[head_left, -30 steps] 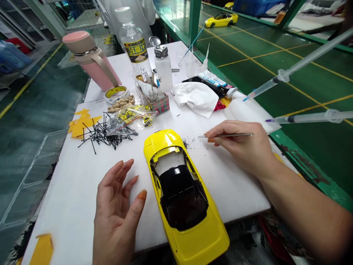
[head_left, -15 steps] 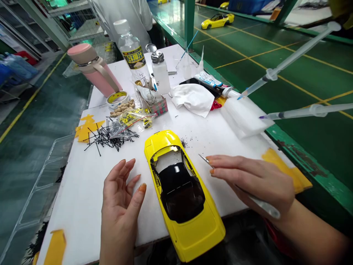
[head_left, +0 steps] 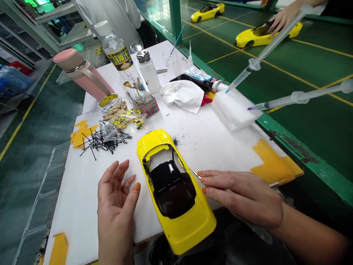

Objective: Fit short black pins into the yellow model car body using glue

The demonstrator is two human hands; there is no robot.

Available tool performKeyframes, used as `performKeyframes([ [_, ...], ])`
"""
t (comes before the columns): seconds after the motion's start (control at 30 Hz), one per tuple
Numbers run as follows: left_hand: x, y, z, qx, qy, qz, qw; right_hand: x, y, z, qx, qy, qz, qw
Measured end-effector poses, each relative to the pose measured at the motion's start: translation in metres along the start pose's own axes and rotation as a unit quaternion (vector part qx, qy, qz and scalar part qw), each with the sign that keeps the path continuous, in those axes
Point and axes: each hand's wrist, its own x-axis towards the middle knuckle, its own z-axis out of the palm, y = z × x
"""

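Observation:
A yellow model car body [head_left: 187,232] with a dark roof and rear window lies lengthwise on the white worktop, its near end past the table's front edge. My left hand [head_left: 118,206] is open to the left of the car, fingers curved and apart, not touching it. On the right, my right hand [head_left: 242,195] is closed on a slim metal tool [head_left: 195,173] with a narrow tip; most of its shaft is hidden under the fingers, so its exact kind is unclear. That tip is at the car's right side; contact cannot be made out.
Black thin parts [head_left: 103,141] lie left, by a plastic bag [head_left: 124,125] of small parts. Behind stand a pink flask [head_left: 82,75], a bottle [head_left: 117,51] and a white cloth [head_left: 183,95]. Syringes [head_left: 275,105] rest on a foam block [head_left: 234,106]. A co-worker's hand [head_left: 285,20] touches another yellow car [head_left: 253,38].
My right hand has brought the tool's tip closer to the car's right side. A co-worker's hand and a second yellow car have appeared at upper right. The view has shifted slightly.

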Motion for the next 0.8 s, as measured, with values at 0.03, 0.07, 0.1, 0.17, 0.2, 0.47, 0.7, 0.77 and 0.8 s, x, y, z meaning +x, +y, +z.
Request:
performKeyframes([
  [0.03,-0.0002,0.0003,0.0001,0.0,0.001,0.0,1.0,-0.0019,0.0012,0.0009,0.003,-0.007,-0.001,1.0],
  [0.07,-0.0003,0.0007,0.0002,0.001,0.001,0.0,1.0,-0.0031,0.002,0.0015,0.004,-0.011,-0.007,1.0],
  [0.1,-0.0004,0.001,0.0002,0.001,0.001,-0.001,1.0,-0.0036,0.0025,0.0017,0.003,-0.013,-0.011,1.0],
  [0.17,-0.0004,0.0015,0.0003,0.003,-0.001,-0.001,1.0,-0.0028,0.0027,0.0018,0.003,-0.015,-0.015,1.0],
  [0.2,-0.0002,0.0016,0.0003,0.004,-0.002,-0.002,1.0,-0.002,0.0024,0.0017,0.004,-0.014,-0.019,1.0],
  [0.47,0.0007,0.0006,0.0003,0.002,-0.005,0.003,1.0,-0.0016,0.0027,0.0014,-0.009,-0.026,-0.036,0.999],
  [0.7,0.0008,0.0002,-0.0001,0.001,-0.009,0.005,1.0,-0.0016,0.0033,0.0006,-0.036,-0.032,-0.068,0.997],
  [0.77,0.001,-0.001,-0.0005,0.001,-0.009,0.007,1.0,0.0006,0.0024,0.0003,-0.044,-0.023,-0.075,0.996],
  [0.8,0.0012,-0.0018,-0.0008,0.001,-0.008,0.009,1.0,0.0022,0.0016,-0.0004,-0.044,-0.015,-0.079,0.996],
])
